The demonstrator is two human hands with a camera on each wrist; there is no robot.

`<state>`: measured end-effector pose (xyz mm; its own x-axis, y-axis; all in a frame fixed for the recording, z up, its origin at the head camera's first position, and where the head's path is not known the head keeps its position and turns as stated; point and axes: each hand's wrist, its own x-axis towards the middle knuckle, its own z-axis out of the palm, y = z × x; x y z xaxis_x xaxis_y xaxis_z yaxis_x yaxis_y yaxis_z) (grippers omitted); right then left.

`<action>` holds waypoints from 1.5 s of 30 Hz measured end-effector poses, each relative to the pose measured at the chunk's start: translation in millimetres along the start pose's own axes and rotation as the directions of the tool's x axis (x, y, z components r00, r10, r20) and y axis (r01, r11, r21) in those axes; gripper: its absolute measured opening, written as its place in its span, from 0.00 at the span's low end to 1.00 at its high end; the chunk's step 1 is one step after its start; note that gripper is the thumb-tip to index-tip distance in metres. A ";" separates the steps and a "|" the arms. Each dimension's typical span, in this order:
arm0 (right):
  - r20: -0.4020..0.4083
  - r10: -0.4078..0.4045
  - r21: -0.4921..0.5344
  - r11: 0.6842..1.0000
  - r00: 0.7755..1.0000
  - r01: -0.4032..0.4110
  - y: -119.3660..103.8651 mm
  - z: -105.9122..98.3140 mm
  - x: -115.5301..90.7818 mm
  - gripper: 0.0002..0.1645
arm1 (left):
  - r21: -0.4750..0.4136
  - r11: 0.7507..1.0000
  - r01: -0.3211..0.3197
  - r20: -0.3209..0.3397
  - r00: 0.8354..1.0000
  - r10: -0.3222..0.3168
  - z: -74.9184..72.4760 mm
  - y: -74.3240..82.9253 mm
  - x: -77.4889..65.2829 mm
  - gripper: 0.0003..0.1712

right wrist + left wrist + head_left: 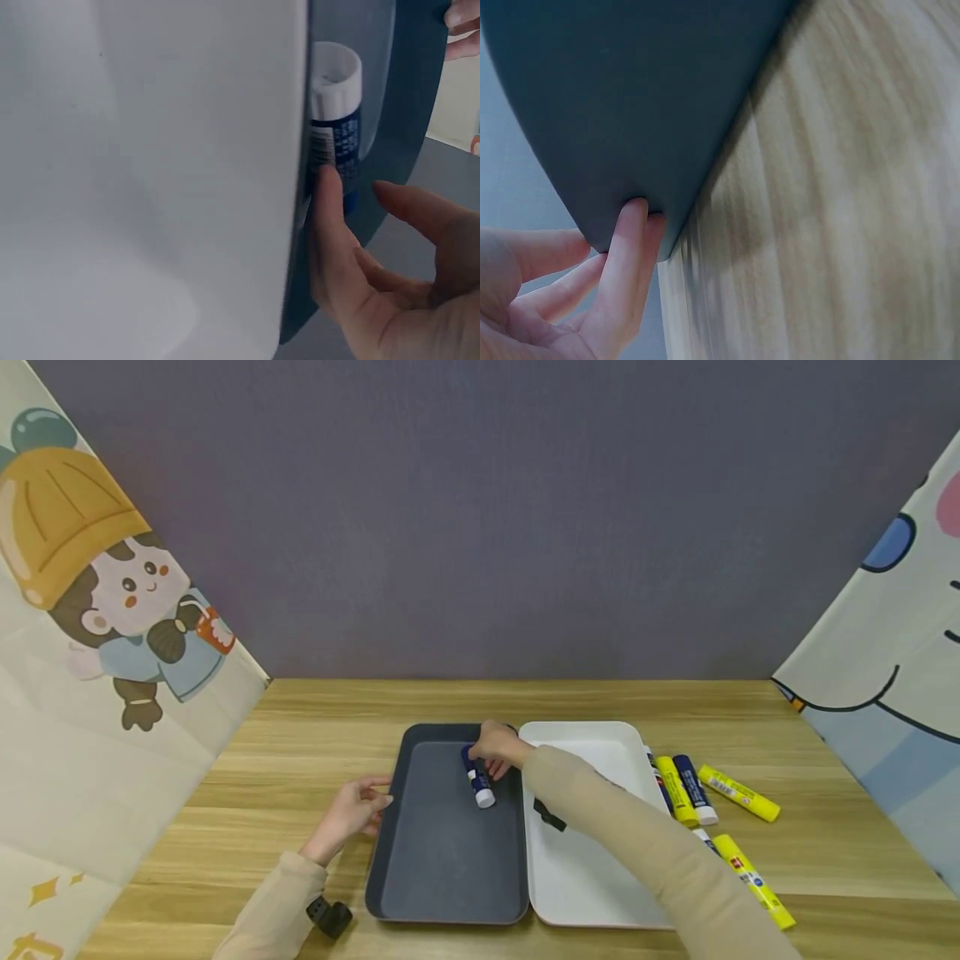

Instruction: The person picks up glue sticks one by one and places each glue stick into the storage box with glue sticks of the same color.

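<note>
A dark blue glue stick (481,782) with a white cap lies lengthwise in the upper right part of the dark grey tray (450,868). My right hand (501,748) is at its far end. In the right wrist view a finger (330,199) touches the glue stick's side (346,142), while the thumb (409,201) stands apart from it. My left hand (352,810) holds the grey tray's left rim. The left wrist view shows fingertips (634,214) against the tray's outer wall (645,112).
A white tray (581,893) stands close beside the grey one, under my right forearm. Right of it, several yellow glue sticks (738,793) and blue glue sticks (693,789) lie on the wooden table (847,860). A grey-purple wall (525,527) rises behind.
</note>
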<state>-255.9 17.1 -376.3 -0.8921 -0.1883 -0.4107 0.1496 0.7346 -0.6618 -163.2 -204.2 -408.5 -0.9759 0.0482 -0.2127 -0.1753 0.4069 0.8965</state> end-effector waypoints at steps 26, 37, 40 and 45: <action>-0.006 -0.429 -0.191 0.887 0.903 0.420 28.3 -34.3 -62.0 0.11 | 0.013 1.000 -0.001 -0.009 1.000 0.001 0.4 -1.8 1.7 0.20; -0.035 -0.448 -0.176 0.883 0.893 0.436 61.3 -52.8 -90.5 0.11 | 0.009 1.000 0.006 -0.012 1.000 -0.005 2.2 -2.2 1.7 0.19; -0.045 -0.429 -0.163 0.894 0.902 0.417 68.8 -58.2 -97.9 0.10 | 0.006 1.000 0.009 -0.016 1.000 -0.009 2.5 -1.6 1.7 0.19; -0.064 -0.408 -0.152 0.906 0.911 0.396 85.5 -73.9 -109.6 0.11 | 0.014 1.000 0.008 -0.019 1.000 -0.008 3.1 -1.3 2.3 0.19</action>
<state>-176.8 148.7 -341.5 -0.9006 -0.4299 -0.0638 -0.2822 0.6902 -0.6663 -164.9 -201.9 -411.3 -0.9769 0.0275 -0.2120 -0.1812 0.4196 0.8894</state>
